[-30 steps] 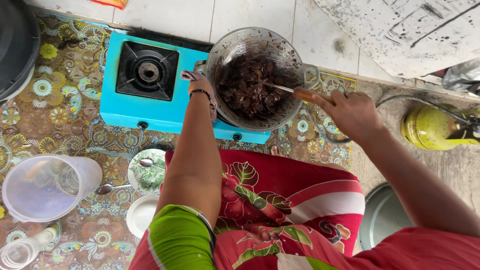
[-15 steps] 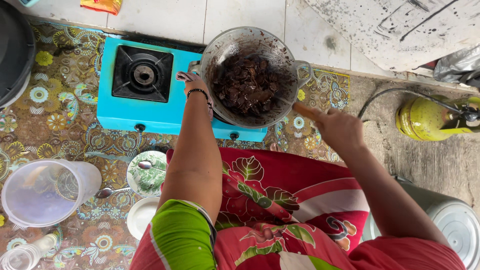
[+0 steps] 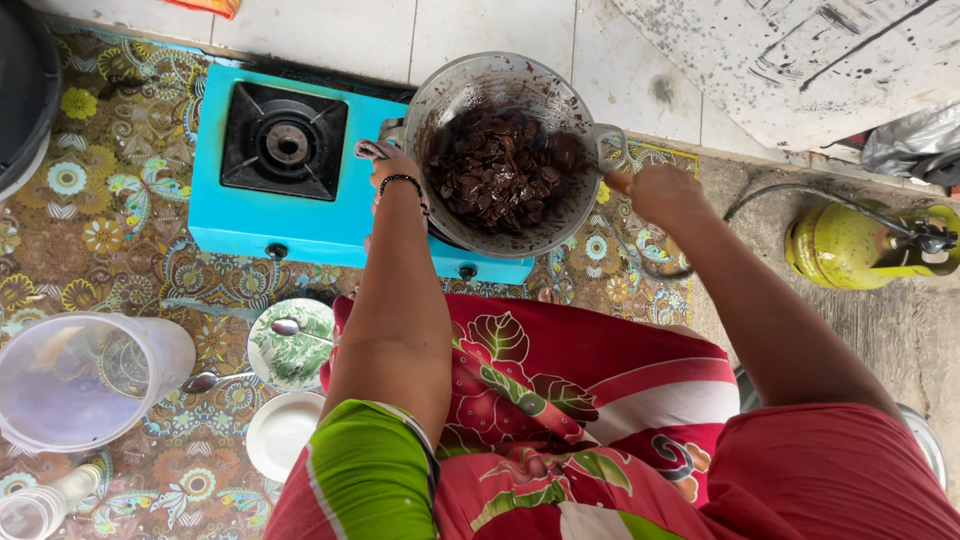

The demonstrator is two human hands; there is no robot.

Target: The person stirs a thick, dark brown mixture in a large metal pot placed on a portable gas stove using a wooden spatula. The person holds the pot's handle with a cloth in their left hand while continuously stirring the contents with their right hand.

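On patterned mat — turquoise stove, tiled floor

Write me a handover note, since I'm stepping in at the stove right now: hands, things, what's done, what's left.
Left hand: holds the pot's near handle through a cloth.
Right hand: gripping a wooden handle at the pot's right rim; its working end is hidden.
Pot: on the right burner of the blue stove, full of dark brown pieces.
Done: pieces already dark, pot walls smeared.
Left: probably more stirring; flame not visible.

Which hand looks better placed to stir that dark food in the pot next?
Probably the right hand: it grips a wooden handle at the pot rim. The left hand steadies the pot with a cloth.
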